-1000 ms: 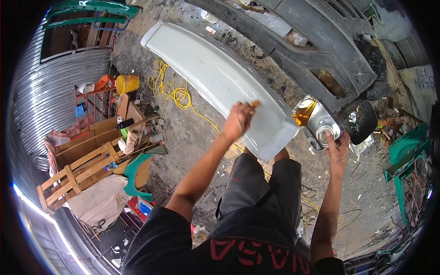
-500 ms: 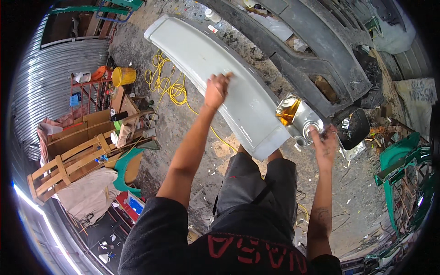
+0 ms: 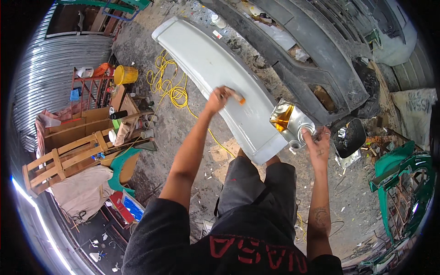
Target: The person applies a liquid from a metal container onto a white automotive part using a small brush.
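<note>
A long, pale grey curved panel (image 3: 197, 57) reaches from beside my knees toward the far left. Over its middle, my left hand (image 3: 216, 99) is closed around a small paintbrush (image 3: 237, 96) whose tip looks orange. Whether the brush touches the panel I cannot tell. To the right of the panel's near end, my right hand (image 3: 318, 143) grips a shiny metal can (image 3: 297, 123) by its near end. The can is tilted, its far side cut open, with amber liquid (image 3: 283, 117) showing inside.
A large dark grey bumper-like part (image 3: 302, 50) lies beyond the panel. Yellow cable (image 3: 176, 94) coils on the floor at left, near a wooden pallet (image 3: 68, 158). A black oval shell (image 3: 349, 137) and green frames (image 3: 396, 167) lie at right. A white bottle (image 3: 218, 20) stands far off.
My left hand has turned, so the brush now shows clearly, pointing right over the panel. My right hand has drawn the can slightly left.
</note>
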`<state>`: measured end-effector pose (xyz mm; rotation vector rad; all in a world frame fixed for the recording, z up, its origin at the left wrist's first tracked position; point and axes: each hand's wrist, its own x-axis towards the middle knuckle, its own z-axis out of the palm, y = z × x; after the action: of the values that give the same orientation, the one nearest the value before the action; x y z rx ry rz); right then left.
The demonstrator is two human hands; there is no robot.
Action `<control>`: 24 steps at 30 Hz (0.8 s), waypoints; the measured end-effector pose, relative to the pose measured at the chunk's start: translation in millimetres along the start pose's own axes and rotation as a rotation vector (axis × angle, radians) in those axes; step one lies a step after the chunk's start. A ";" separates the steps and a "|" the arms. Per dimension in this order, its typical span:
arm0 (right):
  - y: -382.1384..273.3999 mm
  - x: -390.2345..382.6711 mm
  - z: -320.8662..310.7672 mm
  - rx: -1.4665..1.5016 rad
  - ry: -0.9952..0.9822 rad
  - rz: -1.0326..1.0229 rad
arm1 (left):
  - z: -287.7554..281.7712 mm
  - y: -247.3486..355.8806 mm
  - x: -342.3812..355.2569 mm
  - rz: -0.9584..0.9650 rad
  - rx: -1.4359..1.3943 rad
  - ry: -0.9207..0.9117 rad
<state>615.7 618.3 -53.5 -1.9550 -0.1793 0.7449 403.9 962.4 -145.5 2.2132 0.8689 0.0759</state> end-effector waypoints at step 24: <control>-10.1 -9.4 9.0 -0.065 0.059 -0.065 | 19.2 88.0 -66.7 -0.205 -0.449 0.035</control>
<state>605.0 626.1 -43.9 -2.0207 -0.2330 0.6460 408.0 866.5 -87.6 1.7037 0.9856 0.1922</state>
